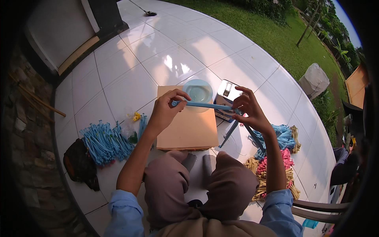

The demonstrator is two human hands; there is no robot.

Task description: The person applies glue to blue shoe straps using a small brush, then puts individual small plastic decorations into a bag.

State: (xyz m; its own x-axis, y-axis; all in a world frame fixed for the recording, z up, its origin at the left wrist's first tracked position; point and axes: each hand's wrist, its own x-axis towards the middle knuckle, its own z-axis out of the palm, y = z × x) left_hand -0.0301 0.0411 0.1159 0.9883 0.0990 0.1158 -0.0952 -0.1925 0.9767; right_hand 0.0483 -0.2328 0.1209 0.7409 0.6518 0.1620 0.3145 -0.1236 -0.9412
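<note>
A narrow light blue strip (pixel 209 105) is stretched almost level between my two hands, above a tan board (pixel 185 136). My left hand (pixel 167 106) pinches its left end, which looks rounded, between thumb and fingers. My right hand (pixel 250 110) grips it near the other end with thumb and fingers, some fingers raised. Blue lengths (pixel 233 134) hang below my right hand; I cannot tell how they join the strip. A translucent blue dish (pixel 197 89) sits at the board's far edge, partly behind the strip. Next to it stands a rectangular tin (pixel 227 93), partly hidden by my right hand.
Bundled blue strips (pixel 104 142) lie at the left, by a dark bag (pixel 79 164) and a clear plastic bag (pixel 128 128). More blue (pixel 282 136), pink (pixel 278 162) and tan bundles (pixel 272 183) lie right. A white sack (pixel 314 81) stands by the grass; a person (pixel 343 168) is far right.
</note>
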